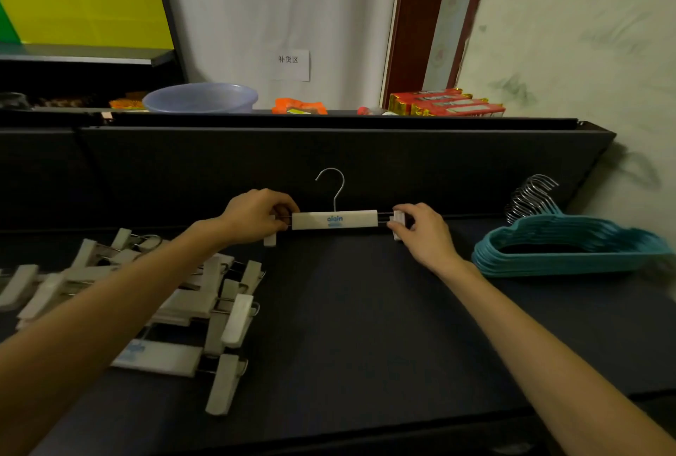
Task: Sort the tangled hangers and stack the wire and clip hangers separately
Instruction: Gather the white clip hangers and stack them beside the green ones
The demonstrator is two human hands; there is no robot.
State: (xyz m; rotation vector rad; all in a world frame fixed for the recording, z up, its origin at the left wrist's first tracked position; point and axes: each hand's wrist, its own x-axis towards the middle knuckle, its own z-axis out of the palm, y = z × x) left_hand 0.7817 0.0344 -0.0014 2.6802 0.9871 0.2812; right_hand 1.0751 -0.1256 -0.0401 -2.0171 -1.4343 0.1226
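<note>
The left hand (258, 216) and right hand (420, 230) each pinch an end clip of the white bar clip hanger with a steel hook (334, 219), held level above the dark desk (365, 309), apparently to keep it clear of the loose white clip-hanger pile (175, 302) at near left, well apart from the teal stacked hangers (563, 247) at far right.

1. Two bare forearms come into view, the left arm (109, 309) from about 8 o'clock, the right arm (541, 349) from about 4 o'clock.
2. No sleeve edge shows on either arm up to the picture's border.
3. The left hand (258, 216) and right hand (420, 232) wear no gloves.
4. Both wrists look plain and slim; finer detail on the fingers is too dim to tell.
</note>
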